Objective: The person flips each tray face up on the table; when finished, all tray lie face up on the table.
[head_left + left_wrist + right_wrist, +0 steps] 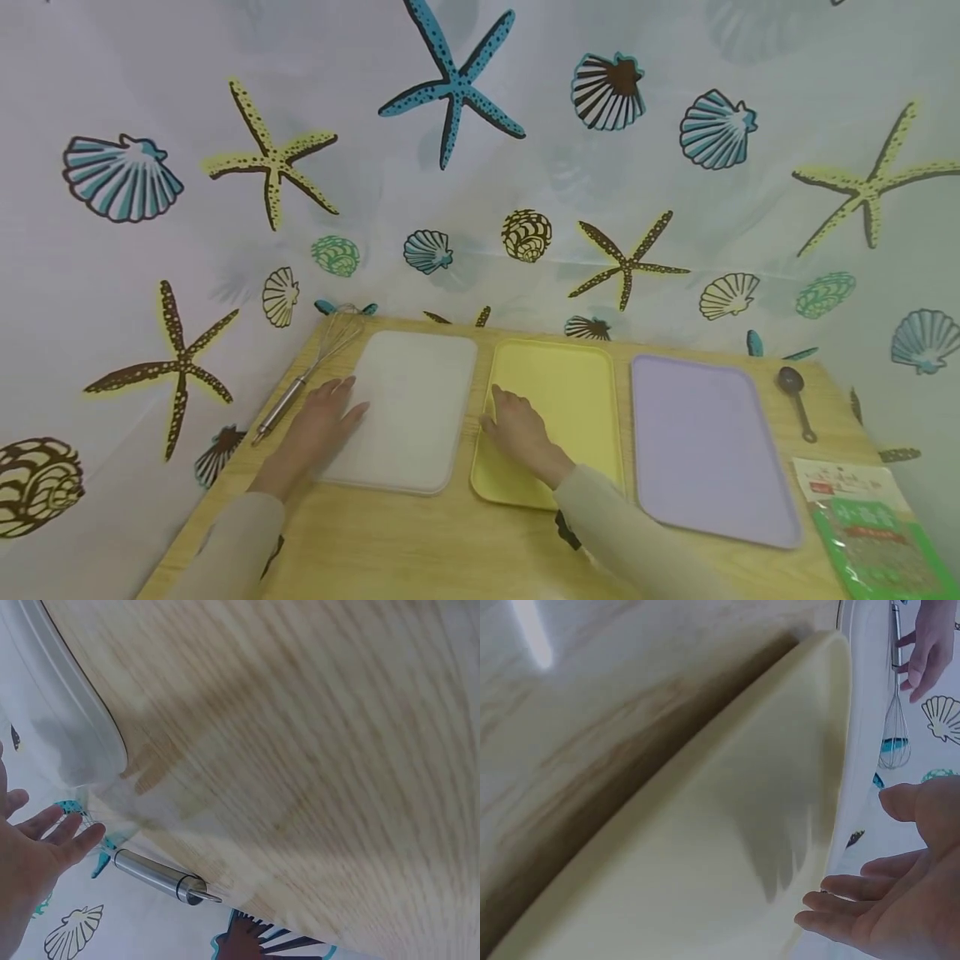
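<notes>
My left hand [318,427] is over the left edge of a white tray [416,400], its fingers spread and holding nothing. Just beyond that hand a wire whisk [281,410] with a metal handle lies along the table's left edge. Over the left side of a yellow tray [573,392] is my right hand [522,429], with relaxed fingers and nothing in its grasp. The right wrist view shows this hand's fingers [847,889] above the yellow tray, casting a shadow on its surface. Both trays lie flat, side by side.
A purple tray [705,450] lies to the right of the yellow one. Further right are a dark measuring spoon [793,387] and a green-and-clear food packet [873,525] on the wooden table [405,542]. A curtain [360,75] printed with shells and starfish hangs around the table.
</notes>
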`<action>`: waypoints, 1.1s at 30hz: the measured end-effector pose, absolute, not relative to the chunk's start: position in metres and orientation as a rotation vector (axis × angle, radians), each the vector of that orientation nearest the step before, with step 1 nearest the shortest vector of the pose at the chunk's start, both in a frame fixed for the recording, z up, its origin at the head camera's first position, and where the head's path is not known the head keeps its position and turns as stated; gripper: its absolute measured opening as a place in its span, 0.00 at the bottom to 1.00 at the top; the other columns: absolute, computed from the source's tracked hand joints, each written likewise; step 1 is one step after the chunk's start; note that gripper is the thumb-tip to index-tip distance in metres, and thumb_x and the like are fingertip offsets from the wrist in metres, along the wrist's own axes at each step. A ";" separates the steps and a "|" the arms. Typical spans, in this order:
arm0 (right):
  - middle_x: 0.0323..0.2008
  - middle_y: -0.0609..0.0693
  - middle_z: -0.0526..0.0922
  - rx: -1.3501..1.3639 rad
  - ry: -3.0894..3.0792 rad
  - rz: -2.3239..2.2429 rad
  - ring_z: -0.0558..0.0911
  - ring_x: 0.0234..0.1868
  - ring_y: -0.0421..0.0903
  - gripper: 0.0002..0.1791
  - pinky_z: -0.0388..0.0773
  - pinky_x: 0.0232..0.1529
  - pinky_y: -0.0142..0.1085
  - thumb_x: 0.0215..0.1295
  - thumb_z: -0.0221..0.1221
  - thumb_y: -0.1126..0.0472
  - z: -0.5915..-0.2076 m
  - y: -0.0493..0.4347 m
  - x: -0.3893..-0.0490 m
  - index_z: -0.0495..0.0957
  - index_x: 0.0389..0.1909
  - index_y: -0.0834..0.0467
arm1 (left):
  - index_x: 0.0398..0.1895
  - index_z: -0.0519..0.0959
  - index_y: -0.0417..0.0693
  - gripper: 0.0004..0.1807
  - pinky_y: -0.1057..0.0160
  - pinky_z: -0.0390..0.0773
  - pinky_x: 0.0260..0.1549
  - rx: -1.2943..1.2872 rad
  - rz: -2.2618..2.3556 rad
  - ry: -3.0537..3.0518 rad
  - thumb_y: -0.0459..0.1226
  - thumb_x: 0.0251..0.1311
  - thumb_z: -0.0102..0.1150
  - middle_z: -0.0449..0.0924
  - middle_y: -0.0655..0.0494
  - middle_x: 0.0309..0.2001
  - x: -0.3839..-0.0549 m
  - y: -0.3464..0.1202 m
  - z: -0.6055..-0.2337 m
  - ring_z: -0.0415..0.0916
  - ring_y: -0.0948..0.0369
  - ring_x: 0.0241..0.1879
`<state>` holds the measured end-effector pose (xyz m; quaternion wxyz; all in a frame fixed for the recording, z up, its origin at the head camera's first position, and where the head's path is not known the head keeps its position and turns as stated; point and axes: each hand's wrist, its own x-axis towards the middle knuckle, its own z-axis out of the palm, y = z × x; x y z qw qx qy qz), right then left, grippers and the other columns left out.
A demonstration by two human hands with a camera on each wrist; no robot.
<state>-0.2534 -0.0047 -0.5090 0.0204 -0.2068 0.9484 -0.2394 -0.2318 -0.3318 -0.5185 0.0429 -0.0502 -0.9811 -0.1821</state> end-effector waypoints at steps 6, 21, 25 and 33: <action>0.51 0.67 0.79 -0.867 3.043 -0.616 0.80 0.49 0.62 0.26 0.77 0.53 0.50 0.67 0.56 0.60 -0.512 -0.025 -0.249 0.69 0.59 0.74 | 0.72 0.54 0.35 0.38 0.33 0.54 0.63 -0.206 -0.543 -3.047 0.54 0.72 0.42 0.55 0.28 0.68 -0.239 -0.334 -0.518 0.52 0.31 0.66; 0.48 0.65 0.78 -0.589 2.936 -0.524 0.76 0.51 0.60 0.27 0.75 0.54 0.50 0.69 0.53 0.55 -0.504 -0.059 -0.243 0.67 0.63 0.69 | 0.69 0.60 0.31 0.37 0.37 0.60 0.62 -0.225 -0.442 -3.095 0.50 0.68 0.52 0.63 0.29 0.64 -0.246 -0.338 -0.519 0.58 0.34 0.64; 0.48 0.66 0.78 -0.640 2.977 -0.393 0.74 0.55 0.63 0.26 0.70 0.60 0.52 0.70 0.54 0.54 -0.511 -0.064 -0.245 0.70 0.60 0.69 | 0.68 0.61 0.30 0.37 0.37 0.61 0.61 -0.222 -0.421 -3.116 0.50 0.67 0.53 0.64 0.29 0.63 -0.246 -0.338 -0.517 0.59 0.33 0.63; 0.37 0.64 0.82 -0.675 3.031 -0.221 0.81 0.41 0.56 0.25 0.81 0.44 0.43 0.70 0.55 0.52 -0.514 -0.080 -0.246 0.72 0.56 0.70 | 0.68 0.60 0.29 0.38 0.37 0.60 0.62 -0.217 -0.457 -3.151 0.51 0.67 0.53 0.64 0.28 0.63 -0.245 -0.341 -0.518 0.59 0.33 0.63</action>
